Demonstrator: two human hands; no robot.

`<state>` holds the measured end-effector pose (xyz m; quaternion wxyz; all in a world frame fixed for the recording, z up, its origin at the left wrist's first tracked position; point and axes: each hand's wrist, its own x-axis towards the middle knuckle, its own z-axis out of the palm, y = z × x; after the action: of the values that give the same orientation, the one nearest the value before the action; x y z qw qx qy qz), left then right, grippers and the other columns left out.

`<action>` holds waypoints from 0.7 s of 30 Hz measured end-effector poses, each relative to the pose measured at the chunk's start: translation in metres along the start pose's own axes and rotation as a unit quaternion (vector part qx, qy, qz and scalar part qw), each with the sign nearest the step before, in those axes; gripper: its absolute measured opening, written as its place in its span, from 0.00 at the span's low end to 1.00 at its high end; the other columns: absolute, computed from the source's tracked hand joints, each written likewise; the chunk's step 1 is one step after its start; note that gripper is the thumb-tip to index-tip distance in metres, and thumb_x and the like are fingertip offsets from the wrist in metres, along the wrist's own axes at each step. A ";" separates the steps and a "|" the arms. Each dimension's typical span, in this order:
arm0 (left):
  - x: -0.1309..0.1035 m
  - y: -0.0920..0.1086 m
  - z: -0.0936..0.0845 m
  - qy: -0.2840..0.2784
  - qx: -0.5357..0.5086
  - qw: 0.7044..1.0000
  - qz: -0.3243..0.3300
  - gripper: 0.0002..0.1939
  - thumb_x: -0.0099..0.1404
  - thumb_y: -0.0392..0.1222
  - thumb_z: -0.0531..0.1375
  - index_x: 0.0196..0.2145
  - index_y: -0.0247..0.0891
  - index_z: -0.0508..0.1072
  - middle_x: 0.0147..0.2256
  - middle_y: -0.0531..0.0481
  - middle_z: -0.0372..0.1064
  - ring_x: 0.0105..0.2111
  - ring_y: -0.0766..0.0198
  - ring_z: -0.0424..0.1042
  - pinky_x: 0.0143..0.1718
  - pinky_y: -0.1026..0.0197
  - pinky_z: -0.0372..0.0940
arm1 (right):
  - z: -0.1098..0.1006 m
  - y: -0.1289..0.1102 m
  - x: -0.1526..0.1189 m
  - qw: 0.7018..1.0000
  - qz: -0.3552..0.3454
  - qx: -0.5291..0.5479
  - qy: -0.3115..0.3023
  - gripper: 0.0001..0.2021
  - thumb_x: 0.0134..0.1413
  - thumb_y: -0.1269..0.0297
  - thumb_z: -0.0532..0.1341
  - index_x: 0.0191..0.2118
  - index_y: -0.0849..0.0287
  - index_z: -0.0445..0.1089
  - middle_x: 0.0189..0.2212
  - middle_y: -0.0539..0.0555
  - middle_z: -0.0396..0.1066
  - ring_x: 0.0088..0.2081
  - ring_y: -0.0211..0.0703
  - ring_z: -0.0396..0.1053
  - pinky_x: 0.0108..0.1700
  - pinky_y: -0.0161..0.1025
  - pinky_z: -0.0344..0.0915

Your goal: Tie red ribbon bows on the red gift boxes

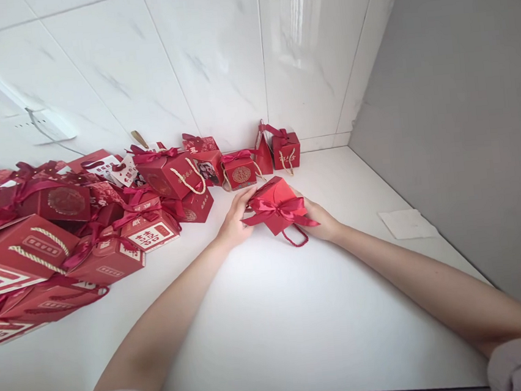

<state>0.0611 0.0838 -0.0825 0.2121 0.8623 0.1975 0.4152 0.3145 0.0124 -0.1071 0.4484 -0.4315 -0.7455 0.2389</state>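
Note:
A small red gift box [273,188] with a shiny red ribbon bow on top is held between my two hands, above the middle of the white table. My left hand [238,221] grips its left side, the fingertips partly hidden behind it. Against the right side presses my right hand [319,219], its fingers mostly out of sight behind the box. A dark red cord handle [296,239] hangs from the box's near side. Just beyond stands a red box with a round gold emblem [241,176].
A large pile of red gift boxes [54,252] with ribbons and rope handles fills the table's left side. Two more, including a small dark red box [287,151], stand by the tiled wall [210,59]. A white paper piece [406,224] lies at right, near the grey wall [464,108].

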 end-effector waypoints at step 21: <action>0.001 -0.006 0.003 0.007 0.019 0.999 -0.037 0.38 0.58 0.37 0.66 0.63 0.45 0.58 0.61 0.40 0.61 0.55 0.53 0.68 0.49 0.53 0.71 | -0.001 0.006 0.002 0.999 0.029 -0.008 0.009 0.23 0.60 0.60 0.59 0.60 0.49 0.61 0.58 0.55 0.68 0.57 0.53 0.69 0.59 0.50 0.66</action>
<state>0.0633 0.0886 -0.0869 0.2098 0.8551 0.2388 0.4095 0.3172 0.0166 -0.1103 0.4442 -0.4591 -0.7303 0.2420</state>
